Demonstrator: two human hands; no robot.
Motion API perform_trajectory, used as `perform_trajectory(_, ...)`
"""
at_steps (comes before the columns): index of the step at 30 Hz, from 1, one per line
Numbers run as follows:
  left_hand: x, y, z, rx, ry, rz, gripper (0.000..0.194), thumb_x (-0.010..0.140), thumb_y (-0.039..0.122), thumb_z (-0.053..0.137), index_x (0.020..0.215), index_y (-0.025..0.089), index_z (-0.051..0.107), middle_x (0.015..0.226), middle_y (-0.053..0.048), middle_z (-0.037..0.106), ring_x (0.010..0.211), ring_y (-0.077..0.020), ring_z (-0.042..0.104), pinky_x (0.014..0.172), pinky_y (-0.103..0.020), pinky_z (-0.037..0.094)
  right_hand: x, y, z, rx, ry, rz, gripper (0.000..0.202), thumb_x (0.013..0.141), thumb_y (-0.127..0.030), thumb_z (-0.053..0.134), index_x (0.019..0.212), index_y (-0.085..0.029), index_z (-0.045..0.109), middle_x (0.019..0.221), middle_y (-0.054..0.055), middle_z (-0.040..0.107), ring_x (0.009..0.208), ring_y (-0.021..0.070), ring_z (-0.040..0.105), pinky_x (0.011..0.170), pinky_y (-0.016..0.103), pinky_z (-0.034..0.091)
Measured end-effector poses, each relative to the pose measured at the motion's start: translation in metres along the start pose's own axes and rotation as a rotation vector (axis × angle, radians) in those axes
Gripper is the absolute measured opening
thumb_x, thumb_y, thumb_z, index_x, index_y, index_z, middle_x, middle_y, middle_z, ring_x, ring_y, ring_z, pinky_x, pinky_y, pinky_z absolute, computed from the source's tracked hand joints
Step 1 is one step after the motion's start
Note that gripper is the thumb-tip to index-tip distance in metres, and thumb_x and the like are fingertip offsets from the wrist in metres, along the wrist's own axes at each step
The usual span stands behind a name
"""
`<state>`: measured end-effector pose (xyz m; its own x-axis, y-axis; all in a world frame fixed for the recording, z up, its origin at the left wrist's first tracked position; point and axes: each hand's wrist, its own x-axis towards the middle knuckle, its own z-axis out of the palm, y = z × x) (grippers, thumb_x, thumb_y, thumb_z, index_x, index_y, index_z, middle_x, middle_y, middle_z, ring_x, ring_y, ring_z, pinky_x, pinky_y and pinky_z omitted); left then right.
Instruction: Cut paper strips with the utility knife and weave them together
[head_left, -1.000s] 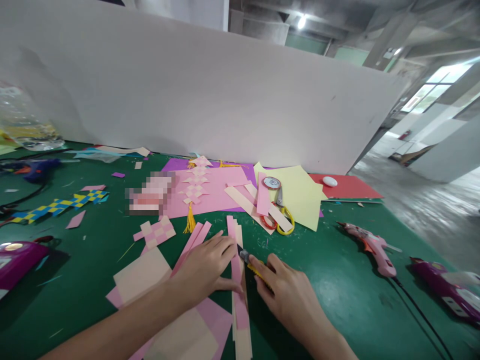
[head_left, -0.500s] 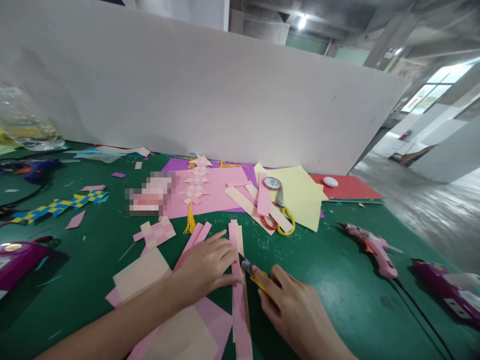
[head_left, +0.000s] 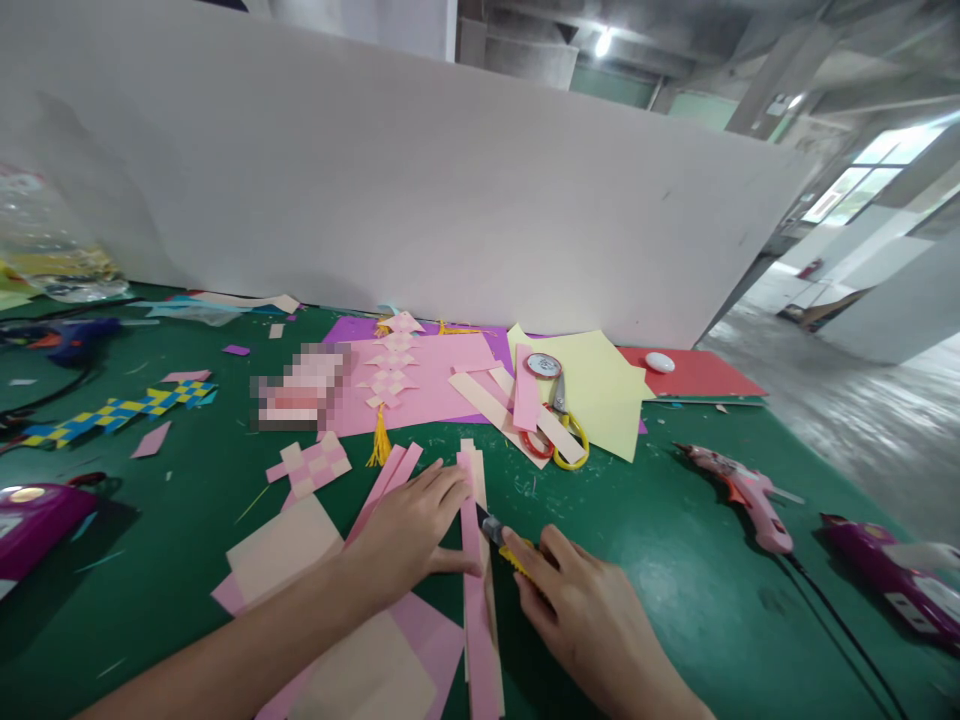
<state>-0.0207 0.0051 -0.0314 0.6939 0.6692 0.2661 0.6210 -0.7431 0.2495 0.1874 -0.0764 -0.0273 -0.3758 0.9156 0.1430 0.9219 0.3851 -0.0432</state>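
Note:
My right hand (head_left: 581,610) is wrapped round a yellow utility knife (head_left: 491,528), its dark blade touching the right side of long paper strips. These pink strips (head_left: 480,620) lie over cream ones, running away from me. My left hand (head_left: 412,530) rests on the strips from the left, thumb and fingers spread apart and pressing on the paper. Beside its wrist lie two more pink strips (head_left: 409,462). Below the left forearm are cream and pink paper sheets (head_left: 375,665). A woven pink-and-cream paper piece (head_left: 311,465) lies further left.
Scissors (head_left: 571,440) and a tape roll (head_left: 544,366) lie on paper at the back. A pink glue gun (head_left: 750,495) with its cord is on the right, near a purple device (head_left: 892,580). A white partition (head_left: 420,190) stands behind the green table (head_left: 630,530).
My left fingertips have shifted slightly and now press beside the knife blade. The top pink strip sits a little nearer to me. The knife has barely moved.

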Motion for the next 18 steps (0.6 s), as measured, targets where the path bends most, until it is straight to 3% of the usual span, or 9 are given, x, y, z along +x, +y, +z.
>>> perform_trajectory(18, -0.001, 0.001, 0.002, 0.052, -0.024, 0.028, 0.071, 0.067, 0.062, 0.058, 0.116, 0.013, 0.049, 0.119, -0.015, 0.057, 0.116, -0.0336, 0.050, 0.085, -0.040, 0.050, 0.040, 0.012, -0.006, -0.028, -0.044, 0.013, 0.038, 0.088, -0.024, 0.046, 0.127, -0.026, 0.051, 0.091, 0.004, 0.058, 0.072, 0.0157, 0.061, 0.051, 0.023, 0.040)
